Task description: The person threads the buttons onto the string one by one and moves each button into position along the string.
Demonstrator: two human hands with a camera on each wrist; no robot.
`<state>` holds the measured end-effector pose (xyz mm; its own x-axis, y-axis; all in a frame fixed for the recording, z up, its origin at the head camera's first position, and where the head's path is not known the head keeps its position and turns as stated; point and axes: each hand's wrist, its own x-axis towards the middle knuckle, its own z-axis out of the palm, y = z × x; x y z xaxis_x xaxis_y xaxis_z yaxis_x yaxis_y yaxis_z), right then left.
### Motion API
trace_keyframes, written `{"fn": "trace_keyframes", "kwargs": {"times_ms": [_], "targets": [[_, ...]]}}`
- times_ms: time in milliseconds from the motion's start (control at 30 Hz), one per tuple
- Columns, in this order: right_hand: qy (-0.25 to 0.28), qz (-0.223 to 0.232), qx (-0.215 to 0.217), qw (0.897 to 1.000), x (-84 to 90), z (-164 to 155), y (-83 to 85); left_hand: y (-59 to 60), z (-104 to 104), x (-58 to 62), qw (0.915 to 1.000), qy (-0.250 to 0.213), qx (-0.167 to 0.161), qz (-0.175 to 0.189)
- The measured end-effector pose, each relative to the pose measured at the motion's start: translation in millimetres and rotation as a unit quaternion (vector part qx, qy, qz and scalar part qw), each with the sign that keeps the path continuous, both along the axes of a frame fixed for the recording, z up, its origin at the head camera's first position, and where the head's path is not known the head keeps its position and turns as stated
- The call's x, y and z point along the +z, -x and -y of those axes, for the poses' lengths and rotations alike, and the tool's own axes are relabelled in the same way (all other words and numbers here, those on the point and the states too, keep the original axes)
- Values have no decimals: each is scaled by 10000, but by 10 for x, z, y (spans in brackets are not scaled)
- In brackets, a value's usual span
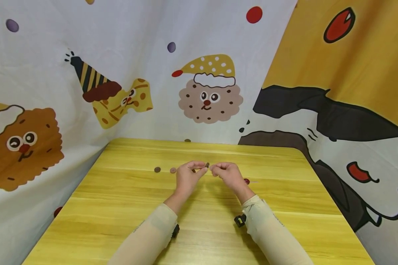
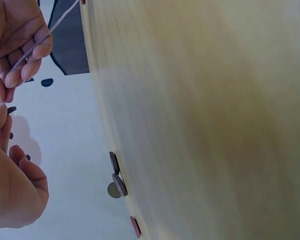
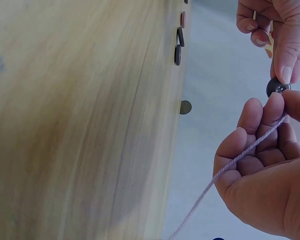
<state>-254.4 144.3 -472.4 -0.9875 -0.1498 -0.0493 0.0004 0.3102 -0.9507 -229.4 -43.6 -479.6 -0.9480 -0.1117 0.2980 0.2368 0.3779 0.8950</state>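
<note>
My left hand [image 1: 187, 177] pinches a small dark button [image 3: 273, 87] between thumb and forefinger, above the table. Close on its right, my right hand [image 1: 231, 176] pinches a thin light purple string [image 3: 208, 188] near its end. In the right wrist view, those fingertips meet the button's edge. Whether the string passes through a hole is hidden by the fingers. From the right palm the string runs down towards the table, as the left wrist view [image 2: 65, 15] also shows. By the right wrist lies a dark red button [image 1: 247, 181], with a bit of string beside it.
A dark brown button [image 1: 157, 169] and a pinkish button [image 1: 173, 170] lie on the wooden table [image 1: 126, 206], left of the hands. Several buttons line up low in the left wrist view, one of them reddish [image 2: 135, 226]. A printed curtain [image 1: 146, 121] hangs behind the table.
</note>
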Motion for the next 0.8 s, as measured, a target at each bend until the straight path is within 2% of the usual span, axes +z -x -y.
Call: {"fn": "trace_keyframes", "kwargs": {"times_ms": [200, 600, 800], "targets": [[41, 25, 41, 10000, -23, 0, 5, 1, -23, -9, 9999, 144, 6, 23], [163, 42, 105, 9998, -59, -13, 24, 16, -57, 3, 9972, 682, 143, -264], [142, 6, 185, 9997, -40, -26, 9, -8, -106, 25, 9927, 1081, 258, -461]]}}
